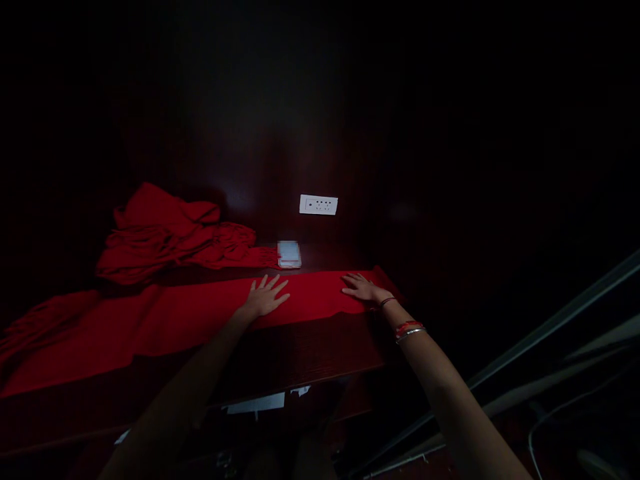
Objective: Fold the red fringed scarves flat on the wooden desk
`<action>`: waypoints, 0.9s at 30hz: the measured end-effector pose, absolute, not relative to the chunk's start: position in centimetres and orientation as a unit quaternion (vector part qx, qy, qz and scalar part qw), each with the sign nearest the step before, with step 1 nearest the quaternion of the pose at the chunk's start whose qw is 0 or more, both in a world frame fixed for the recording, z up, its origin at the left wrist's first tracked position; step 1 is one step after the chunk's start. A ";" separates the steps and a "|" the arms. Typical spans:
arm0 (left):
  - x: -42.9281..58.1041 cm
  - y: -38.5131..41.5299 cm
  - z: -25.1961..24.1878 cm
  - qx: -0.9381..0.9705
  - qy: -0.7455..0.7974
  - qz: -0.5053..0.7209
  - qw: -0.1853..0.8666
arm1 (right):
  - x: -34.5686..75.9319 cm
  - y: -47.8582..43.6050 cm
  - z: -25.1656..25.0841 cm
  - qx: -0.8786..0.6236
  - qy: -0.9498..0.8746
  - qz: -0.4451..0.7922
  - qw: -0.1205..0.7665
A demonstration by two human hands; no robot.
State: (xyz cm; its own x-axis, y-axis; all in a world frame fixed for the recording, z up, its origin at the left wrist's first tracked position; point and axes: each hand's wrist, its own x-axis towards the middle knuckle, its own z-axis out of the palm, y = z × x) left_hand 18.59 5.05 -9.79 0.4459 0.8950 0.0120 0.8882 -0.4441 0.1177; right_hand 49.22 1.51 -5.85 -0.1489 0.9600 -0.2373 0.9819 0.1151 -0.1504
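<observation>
A long red scarf [195,309] lies stretched across a dark wooden surface, with its fringe at the far left. My left hand [263,298] rests flat near the middle of the scarf, fingers spread. Toward the right end, my right hand [364,289] also lies on the cloth with its fingers apart and palm down. Bracelets circle my right wrist. Behind the scarf, to the left, sits a crumpled heap of red fringed cloth [160,230]. Its fringe reaches a small pale rectangular item [289,255], whose surface is blurred.
A white socket panel [319,205] is set in the dark back wall. The dark wooden surface [310,350] has a front edge near me, with pale paper [257,403] below it. Long pale bars [560,317] slant at the lower right beside a thin cable [533,433].
</observation>
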 end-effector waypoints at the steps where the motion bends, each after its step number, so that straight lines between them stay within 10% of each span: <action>1: 18.5 5.5 -10.3 0.847 0.528 0.038 0.047 | 50.3 1.2 -5.2 0.645 0.750 -0.134 0.058; 8: 17.5 7.4 -10.9 0.853 0.517 0.065 0.035 | 54.2 -2.0 -4.5 0.706 0.676 -0.074 0.198; 23: 17.8 3.5 -8.2 0.912 0.396 0.108 0.019 | 52.4 -2.4 2.0 0.750 0.655 0.083 -0.039; 27: 18.5 1.7 -7.8 0.948 0.306 0.037 0.082 | 52.8 -1.9 5.6 0.750 0.655 0.084 0.031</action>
